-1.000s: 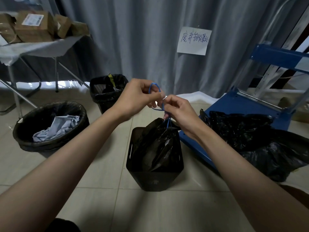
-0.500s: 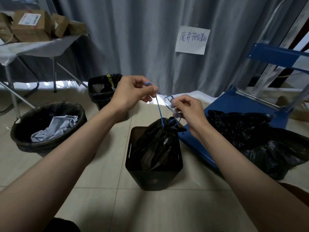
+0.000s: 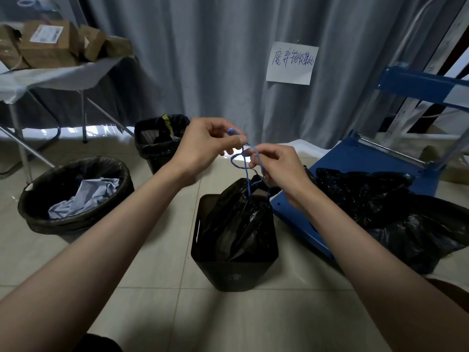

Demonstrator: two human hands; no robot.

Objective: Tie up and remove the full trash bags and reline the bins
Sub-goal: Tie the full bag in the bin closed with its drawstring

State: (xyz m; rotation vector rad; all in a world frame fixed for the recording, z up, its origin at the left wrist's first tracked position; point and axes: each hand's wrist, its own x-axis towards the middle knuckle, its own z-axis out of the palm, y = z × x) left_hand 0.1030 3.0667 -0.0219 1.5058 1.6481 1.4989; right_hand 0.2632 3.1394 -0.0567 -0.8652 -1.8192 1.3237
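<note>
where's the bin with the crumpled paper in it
In the head view, the round bin stands on the floor at far left, under the table, left of the left forearm.

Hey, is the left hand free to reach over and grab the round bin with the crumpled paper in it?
Probably not yet. The left hand pinches the blue drawstring of the black bag. Nothing stands between it and the round bin.

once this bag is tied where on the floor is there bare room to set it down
Bare tile lies in front of the square bin, toward the camera, and between it and the round bin. The right is crowded: tied black bags fill the blue cart. A small back bin stands behind.
</note>
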